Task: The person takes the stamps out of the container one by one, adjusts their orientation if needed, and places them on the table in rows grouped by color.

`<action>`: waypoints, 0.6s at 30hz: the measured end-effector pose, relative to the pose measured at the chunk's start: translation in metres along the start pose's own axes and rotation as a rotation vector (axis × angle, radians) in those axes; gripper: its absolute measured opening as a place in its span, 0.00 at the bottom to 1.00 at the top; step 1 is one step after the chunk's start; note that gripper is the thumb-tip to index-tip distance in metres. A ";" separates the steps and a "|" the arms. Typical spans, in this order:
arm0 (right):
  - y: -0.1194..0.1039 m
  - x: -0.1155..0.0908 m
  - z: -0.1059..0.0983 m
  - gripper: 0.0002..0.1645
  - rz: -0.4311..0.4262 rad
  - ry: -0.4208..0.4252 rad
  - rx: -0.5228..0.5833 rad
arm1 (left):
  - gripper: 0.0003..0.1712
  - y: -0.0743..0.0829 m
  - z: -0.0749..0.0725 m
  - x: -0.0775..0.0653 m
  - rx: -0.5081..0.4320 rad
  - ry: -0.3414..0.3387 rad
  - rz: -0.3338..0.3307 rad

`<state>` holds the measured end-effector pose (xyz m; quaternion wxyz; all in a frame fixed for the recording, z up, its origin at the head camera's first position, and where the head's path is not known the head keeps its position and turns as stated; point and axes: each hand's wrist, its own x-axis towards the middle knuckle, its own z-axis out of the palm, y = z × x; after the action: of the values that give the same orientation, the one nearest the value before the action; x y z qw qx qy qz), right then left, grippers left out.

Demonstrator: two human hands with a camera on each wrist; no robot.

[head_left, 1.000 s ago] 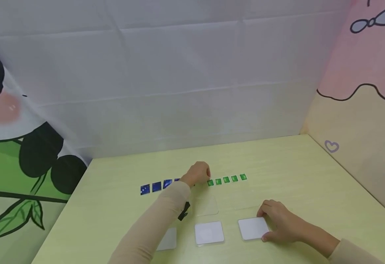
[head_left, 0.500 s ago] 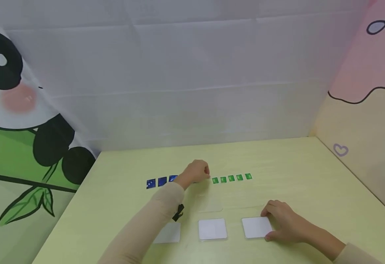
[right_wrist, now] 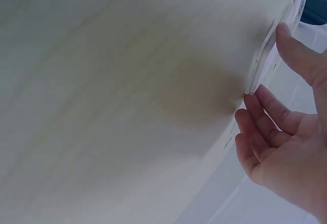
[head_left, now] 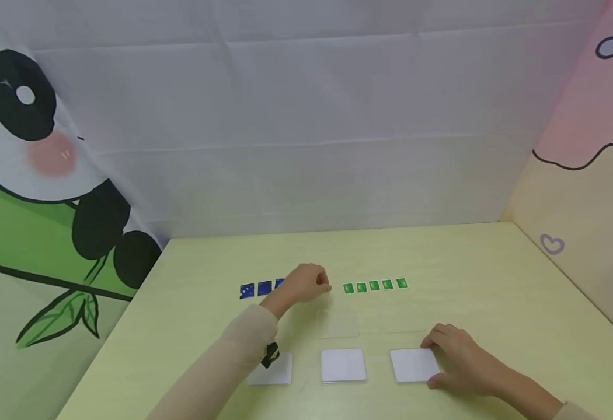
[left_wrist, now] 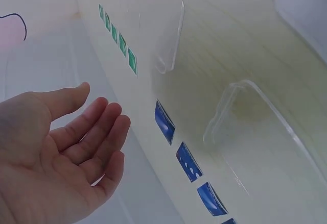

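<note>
My left hand (head_left: 306,284) hovers over the far part of the table, its fingers loosely bent and holding nothing. It is between a row of small blue picture squares (head_left: 264,288), partly hidden behind it, and a row of small green squares (head_left: 374,286). Thumb and fingertips of my right hand (head_left: 459,359) grip the edges of a thin white card-like block (head_left: 414,366) at the near right. In the right wrist view the block's layered edge (right_wrist: 263,58) shows between thumb and fingers. Another white block (head_left: 343,366) lies in the middle; a third (head_left: 280,373) is partly covered by my left forearm.
Clear plastic covers lie behind the white blocks, one (head_left: 340,325) in the middle and one (left_wrist: 265,122) seen in the left wrist view. The pale yellow table (head_left: 464,256) meets a white cloth wall (head_left: 338,186) at the back and printed panels at both sides.
My left hand has drawn back leftward from the green squares, and its fingers have loosened. The right hand keeps its grip on the white block. The head view has shifted slightly left.
</note>
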<state>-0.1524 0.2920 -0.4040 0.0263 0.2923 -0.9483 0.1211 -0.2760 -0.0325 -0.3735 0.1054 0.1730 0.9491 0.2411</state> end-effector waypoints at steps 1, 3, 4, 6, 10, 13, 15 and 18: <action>0.000 -0.001 0.000 0.30 0.000 0.000 0.001 | 0.07 0.000 -0.001 -0.003 -0.010 0.003 0.005; 0.000 -0.001 0.000 0.30 -0.001 0.000 -0.002 | 0.07 -0.001 -0.002 -0.010 -0.025 0.013 0.011; 0.000 -0.001 0.000 0.30 -0.002 0.001 -0.004 | 0.07 -0.002 -0.003 -0.013 -0.031 0.019 0.013; -0.001 -0.002 0.000 0.31 -0.002 0.001 -0.009 | 0.07 -0.003 -0.004 -0.020 -0.038 0.027 0.011; -0.002 -0.002 0.000 0.31 0.003 0.003 -0.025 | 0.07 -0.008 -0.006 -0.033 -0.031 0.044 -0.010; -0.003 -0.001 0.000 0.30 0.001 0.013 -0.059 | 0.08 -0.013 -0.007 -0.044 -0.010 0.070 -0.038; -0.003 -0.001 -0.001 0.29 0.012 0.026 -0.076 | 0.08 -0.018 -0.006 -0.052 0.008 0.095 -0.049; -0.002 -0.003 -0.004 0.28 0.043 0.073 -0.073 | 0.08 -0.025 -0.002 -0.064 0.020 0.134 -0.060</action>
<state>-0.1493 0.2932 -0.4006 0.0687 0.2662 -0.9565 0.0976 -0.2246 -0.0789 -0.3764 0.0472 0.1288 0.9612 0.2394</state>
